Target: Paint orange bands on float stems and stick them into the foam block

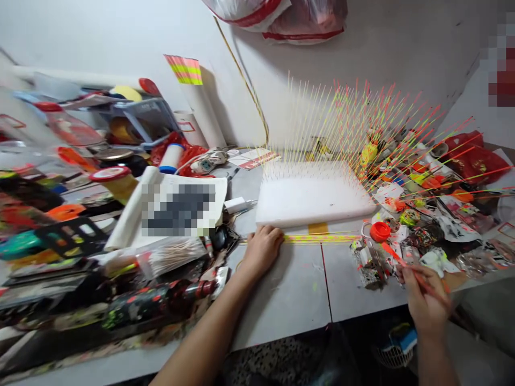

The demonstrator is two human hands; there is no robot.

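Note:
My left hand (261, 247) rests on the grey table (289, 289) with its fingers closed around the end of a bundle of thin yellow and pink sticks (322, 237) lying flat before a white foam block (311, 195). Many painted sticks (354, 123) stand stuck in the far part of that block, fanning up and to the right. My right hand (424, 300) is at the table's front right edge, pinching a thin brush (396, 257) with an orange-red tip. Just beyond the brush sits a small red-capped paint pot (379, 231).
Paint-stained jars, rags and packets (434, 214) crowd the right side. To the left lie a rolled paper (161, 209), a bag of thin sticks (169, 257), bottles and a cluttered rack (120, 123). A plastic bag (281, 16) hangs on the wall above.

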